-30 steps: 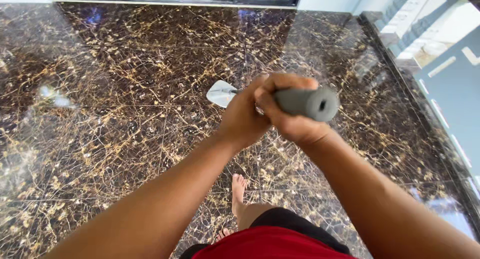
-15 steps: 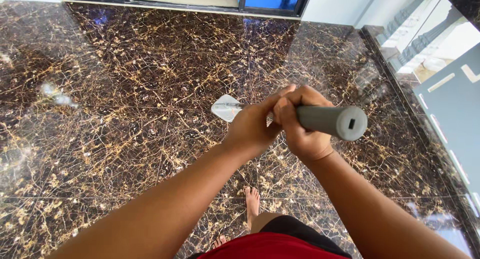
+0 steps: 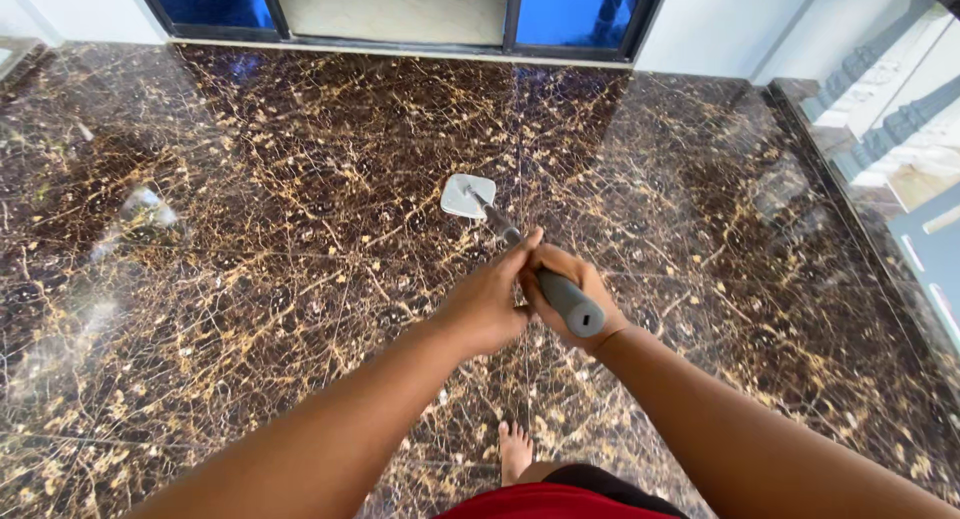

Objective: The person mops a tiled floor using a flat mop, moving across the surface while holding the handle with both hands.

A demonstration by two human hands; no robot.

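Both hands grip a mop by its grey handle (image 3: 572, 305). My right hand (image 3: 565, 297) wraps the top of the grip, just below the handle's round end. My left hand (image 3: 490, 301) closes on the shaft right beside it, a little farther down. The thin shaft runs away from me to a white rectangular mop head (image 3: 467, 195), which lies flat on the dark brown marble floor (image 3: 250, 239) with gold veins.
My bare foot (image 3: 515, 449) stands on the floor below the hands. A window or door with a dark frame and blue panes (image 3: 400, 14) lines the far wall. A raised ledge (image 3: 880, 219) borders the floor on the right.
The mop head has slid farther away across the floor as both arms stretched forward. The handle's end has dropped lower and points more toward me.
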